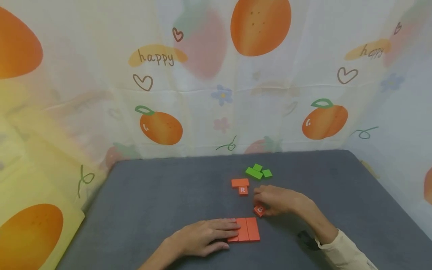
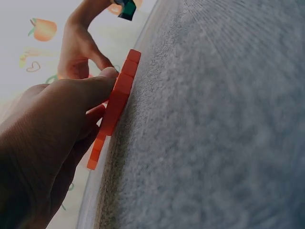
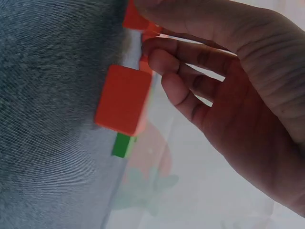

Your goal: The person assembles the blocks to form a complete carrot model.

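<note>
My left hand [image 1: 206,237] lies palm down with straight fingers on a row of flat red rectangular blocks [image 1: 249,229], lined up side by side. Its thumb reaches along the near side. My right hand [image 1: 280,199] is curled just beyond the row's right end. It pinches a small red square block marked B [image 1: 259,210], which sits at a slant. The hand hides part of that block. In the right wrist view, another red block [image 3: 124,100] stands on the cloth, apart from the loosely bent fingers.
Beyond the row lie an orange rectangle [image 1: 240,183] and a red square marked R [image 1: 243,190], edges touching. Farther back is a small cluster of green blocks [image 1: 254,173]. The dark grey cloth-covered table [image 1: 152,198] ends at a fruit-printed curtain [image 1: 199,112].
</note>
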